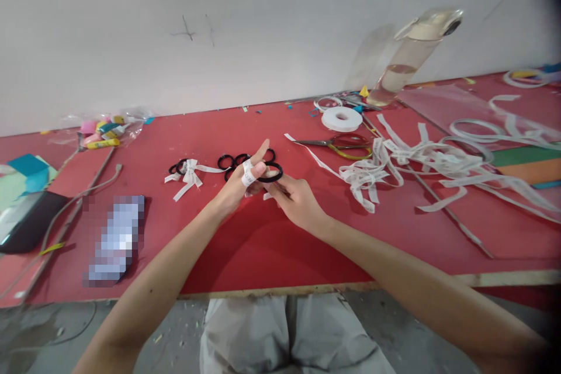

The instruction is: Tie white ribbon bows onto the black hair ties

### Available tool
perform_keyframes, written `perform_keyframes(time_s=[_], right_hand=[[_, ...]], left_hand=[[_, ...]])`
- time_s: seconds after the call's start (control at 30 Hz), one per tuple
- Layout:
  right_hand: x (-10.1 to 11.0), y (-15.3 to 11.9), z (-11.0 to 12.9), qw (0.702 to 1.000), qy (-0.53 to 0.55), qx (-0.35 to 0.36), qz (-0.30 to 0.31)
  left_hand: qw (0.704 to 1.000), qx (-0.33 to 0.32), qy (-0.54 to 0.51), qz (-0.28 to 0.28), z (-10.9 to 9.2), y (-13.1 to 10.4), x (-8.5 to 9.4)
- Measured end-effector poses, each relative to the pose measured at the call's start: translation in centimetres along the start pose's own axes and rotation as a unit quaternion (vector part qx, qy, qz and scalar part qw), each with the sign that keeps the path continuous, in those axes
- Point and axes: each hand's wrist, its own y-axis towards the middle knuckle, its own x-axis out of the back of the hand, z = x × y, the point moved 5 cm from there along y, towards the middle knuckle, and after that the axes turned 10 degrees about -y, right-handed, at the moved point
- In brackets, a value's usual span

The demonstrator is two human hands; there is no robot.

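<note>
A white printed ribbon (248, 174) loops round the fingers of my left hand (242, 180), whose thumb points up. Its fingers are closed on a black hair tie (272, 173) in front of the palm. From the right, my right hand (298, 198) pinches at the lower side of the same hair tie and the ribbon there. Several more black hair ties (225, 162) lie on the red table just behind my left hand. Further left rests a hair tie with a white ribbon bow (190, 173), from which a strip runs toward my left hand.
Scissors (346, 145), a white ribbon roll (342, 119) and tangled ribbons (366, 175) lie right of my hands on the red table (263, 257). A bottle (401, 64) stands behind. A phone (116, 239), cable (87, 190) and black case (33, 222) lie left.
</note>
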Motion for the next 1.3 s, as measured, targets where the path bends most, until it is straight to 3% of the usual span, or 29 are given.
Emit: perform_keyframes(time_s=[0.13,0.27,0.4,0.53,0.67,0.87,1.17,1.3], right_hand=[[0.6,-0.1,0.8,0.994,-0.073,0.071,-0.049],[0.5,-0.2,0.5,0.991,-0.085,0.08,-0.062],[0.1,-0.1,0.1,0.997,-0.05,0.055,-0.036],[-0.1,-0.1,0.4,0.999,0.007,0.036,-0.005],[-0.3,-0.3,0.8,0.997,0.063,0.033,0.017],[0.0,-0.7,1.1,0.999,0.036,0.019,-0.006],[0.5,-0.2,1.8,0.999,0.046,0.019,-0.007],[0.7,-0.3,1.6,0.999,0.029,0.012,-0.005]], left_hand=[[0.998,-0.019,0.052,-0.002,-0.5,0.1,-0.3],[0.986,-0.042,0.163,0.0,-0.7,0.0,-1.0],[0.925,-0.088,0.369,-0.014,-1.0,-0.3,-1.0],[0.884,-0.13,0.45,-0.01,-1.3,-0.5,-0.8],[0.901,-0.167,0.399,0.017,-1.2,-0.5,-0.8],[0.983,-0.131,0.124,0.032,-1.0,-0.8,-1.5],[0.994,-0.108,-0.031,-0.007,0.4,-0.6,-1.2],[0.994,-0.106,0.039,-0.012,-0.3,-0.7,-1.2]])
